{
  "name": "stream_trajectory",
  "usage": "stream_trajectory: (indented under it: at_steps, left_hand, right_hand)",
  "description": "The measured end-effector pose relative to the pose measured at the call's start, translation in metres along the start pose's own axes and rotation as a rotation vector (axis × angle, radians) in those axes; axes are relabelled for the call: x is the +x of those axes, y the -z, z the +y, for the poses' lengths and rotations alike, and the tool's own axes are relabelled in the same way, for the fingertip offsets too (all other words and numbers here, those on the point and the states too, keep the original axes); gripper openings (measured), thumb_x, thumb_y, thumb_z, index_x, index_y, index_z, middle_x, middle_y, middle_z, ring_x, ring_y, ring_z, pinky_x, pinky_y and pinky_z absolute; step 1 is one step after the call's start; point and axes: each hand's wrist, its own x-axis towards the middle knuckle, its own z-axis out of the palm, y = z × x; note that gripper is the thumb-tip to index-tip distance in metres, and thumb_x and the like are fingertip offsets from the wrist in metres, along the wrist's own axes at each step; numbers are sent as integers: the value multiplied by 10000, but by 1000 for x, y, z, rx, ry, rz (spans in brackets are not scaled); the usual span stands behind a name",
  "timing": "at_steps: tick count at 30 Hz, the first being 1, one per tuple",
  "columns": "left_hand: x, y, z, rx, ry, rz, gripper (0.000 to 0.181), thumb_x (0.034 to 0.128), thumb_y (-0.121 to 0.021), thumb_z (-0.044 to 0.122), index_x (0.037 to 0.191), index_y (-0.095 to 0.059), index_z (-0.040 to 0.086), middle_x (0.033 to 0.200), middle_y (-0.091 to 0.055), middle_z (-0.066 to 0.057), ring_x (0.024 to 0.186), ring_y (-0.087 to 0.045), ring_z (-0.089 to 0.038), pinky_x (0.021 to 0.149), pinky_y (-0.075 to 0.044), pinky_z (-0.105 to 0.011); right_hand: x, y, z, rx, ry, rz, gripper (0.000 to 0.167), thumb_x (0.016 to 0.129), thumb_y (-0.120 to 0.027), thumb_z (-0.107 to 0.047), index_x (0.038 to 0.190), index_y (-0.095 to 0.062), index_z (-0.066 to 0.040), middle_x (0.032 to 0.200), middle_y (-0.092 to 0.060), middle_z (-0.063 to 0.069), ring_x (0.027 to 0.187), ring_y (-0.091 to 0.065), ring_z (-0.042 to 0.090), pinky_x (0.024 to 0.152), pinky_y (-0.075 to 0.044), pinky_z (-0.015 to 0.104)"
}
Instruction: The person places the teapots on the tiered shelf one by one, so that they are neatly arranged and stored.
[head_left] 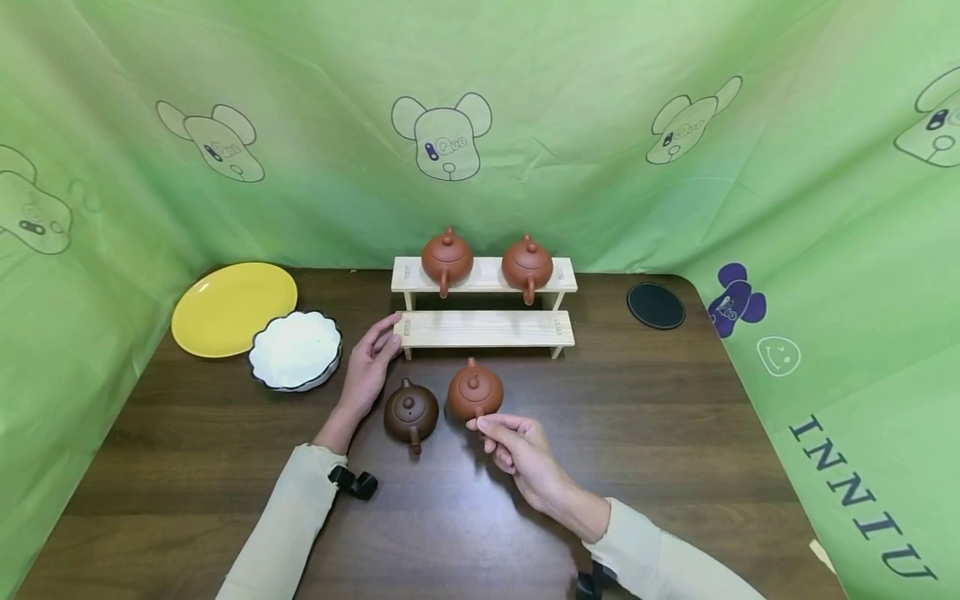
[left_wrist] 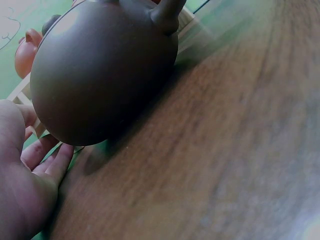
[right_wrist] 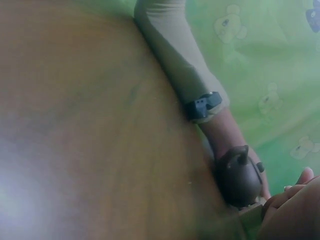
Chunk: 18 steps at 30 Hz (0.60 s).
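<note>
In the head view my right hand (head_left: 531, 463) pinches the handle of a reddish-brown teapot (head_left: 476, 393), which is in front of the two-step wooden stand. My left hand (head_left: 365, 372) touches the left end of the stand's lower shelf (head_left: 487, 329) with its fingertips. A dark brown teapot (head_left: 411, 412) stands on the table between my hands; it looms large beside my left hand (left_wrist: 30, 175) in the left wrist view. Two more reddish teapots (head_left: 447, 258) (head_left: 527, 263) stand on the upper shelf (head_left: 486, 268). In the right wrist view my right hand (right_wrist: 292, 210) shows only at the corner.
On the left lie a yellow plate (head_left: 234, 310) and a white scalloped bowl (head_left: 295, 351) with a dark rim. A black round coaster (head_left: 656, 306) lies at the back right. Green printed cloth (head_left: 585, 167) hangs around the wooden table (head_left: 645, 467).
</note>
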Motion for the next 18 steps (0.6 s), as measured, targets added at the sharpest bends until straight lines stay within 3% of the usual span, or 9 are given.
stream_trajectory:
  at_steps: [7,18]
  left_hand:
    - [0,1,-1,13,4,-3,444,1170,-597,166,1607,-585,86,1569,-630,-193,1424,-612,-234,1066,-566,-189]
    - [1,1,-2,16,-6,-2,440,1170,-598,162,1603,-589,85,1573,-630,-183,1416,-617,-226,1062,-570,-191]
  right_hand:
    - [9,-5,-10,26,45,14,183,1067,-690,-64,1010,-855,-117,694,-637,-61,517,-411,-21,445,-266,112]
    - [33,-11,-21,55,138,77,139,1054,-717,-64,1012,-848,-45,664,-612,-36,493,-378,3,441,-248,138]
